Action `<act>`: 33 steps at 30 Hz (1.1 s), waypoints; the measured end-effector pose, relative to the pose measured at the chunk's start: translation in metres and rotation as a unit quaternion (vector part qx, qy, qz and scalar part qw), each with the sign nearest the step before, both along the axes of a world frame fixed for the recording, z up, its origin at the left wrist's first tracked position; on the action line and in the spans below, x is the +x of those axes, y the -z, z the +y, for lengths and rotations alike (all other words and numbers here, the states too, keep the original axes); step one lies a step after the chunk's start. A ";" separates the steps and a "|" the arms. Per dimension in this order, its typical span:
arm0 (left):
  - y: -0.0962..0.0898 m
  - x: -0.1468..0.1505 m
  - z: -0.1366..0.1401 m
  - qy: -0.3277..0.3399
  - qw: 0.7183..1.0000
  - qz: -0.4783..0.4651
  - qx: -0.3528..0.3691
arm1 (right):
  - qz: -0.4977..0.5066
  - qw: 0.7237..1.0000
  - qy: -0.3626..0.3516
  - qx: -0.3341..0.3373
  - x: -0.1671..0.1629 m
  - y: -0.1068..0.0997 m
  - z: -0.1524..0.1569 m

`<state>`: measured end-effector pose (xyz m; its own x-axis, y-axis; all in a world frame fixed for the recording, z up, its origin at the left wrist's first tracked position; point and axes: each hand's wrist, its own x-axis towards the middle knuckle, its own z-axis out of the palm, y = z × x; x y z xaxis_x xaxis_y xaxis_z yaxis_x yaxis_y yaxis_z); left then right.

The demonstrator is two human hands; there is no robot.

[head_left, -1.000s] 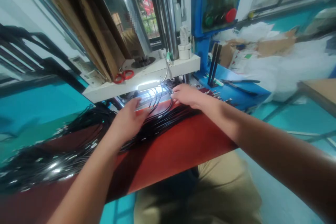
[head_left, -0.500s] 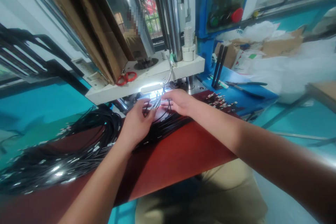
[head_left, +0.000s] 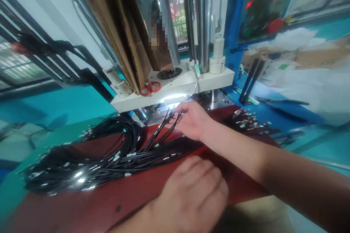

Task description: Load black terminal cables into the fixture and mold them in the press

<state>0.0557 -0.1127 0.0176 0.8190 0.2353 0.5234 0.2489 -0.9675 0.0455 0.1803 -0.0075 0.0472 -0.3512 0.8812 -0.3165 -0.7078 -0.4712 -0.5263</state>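
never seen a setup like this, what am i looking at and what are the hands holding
The pictures come from one camera worn on a person's head, looking forward and down, so this is the wearer's own view. Their bare right hand pinches a few thin black cables in front of a machine with metal columns and a pale plate. The left hand is curled nearer the camera; whether it holds anything is hidden. A bundle of cables lies on the red-brown work surface. Red-handled scissors sit at the plate's front edge.
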 end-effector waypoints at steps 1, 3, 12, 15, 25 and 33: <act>0.005 0.003 -0.002 0.021 0.999 0.026 -0.008 | 0.006 1.000 0.018 -0.006 -0.004 -0.004 -0.001; 0.016 0.005 0.012 -0.037 0.998 0.021 -0.053 | 0.002 0.999 0.040 -0.018 -0.011 -0.009 0.000; 0.012 -0.038 0.096 -0.178 0.946 0.042 -0.268 | -0.265 0.921 -0.141 0.247 0.043 0.014 0.005; 0.000 -0.054 0.098 -0.176 0.945 0.070 -0.266 | -0.512 0.722 -0.269 0.380 0.071 0.011 -0.004; -0.036 -0.090 0.119 -0.133 0.858 0.226 -0.442 | -0.687 0.533 -0.307 0.387 0.089 0.016 -0.013; -0.026 -0.100 0.116 -0.123 0.853 0.215 -0.459 | -0.633 0.589 -0.256 0.433 0.084 0.014 -0.012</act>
<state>-0.0442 0.0030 0.0436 0.7557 0.5772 -0.3096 0.6235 -0.4893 0.6097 0.2644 -0.0196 0.0333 -0.6070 0.7856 -0.1201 0.6275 0.3810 -0.6790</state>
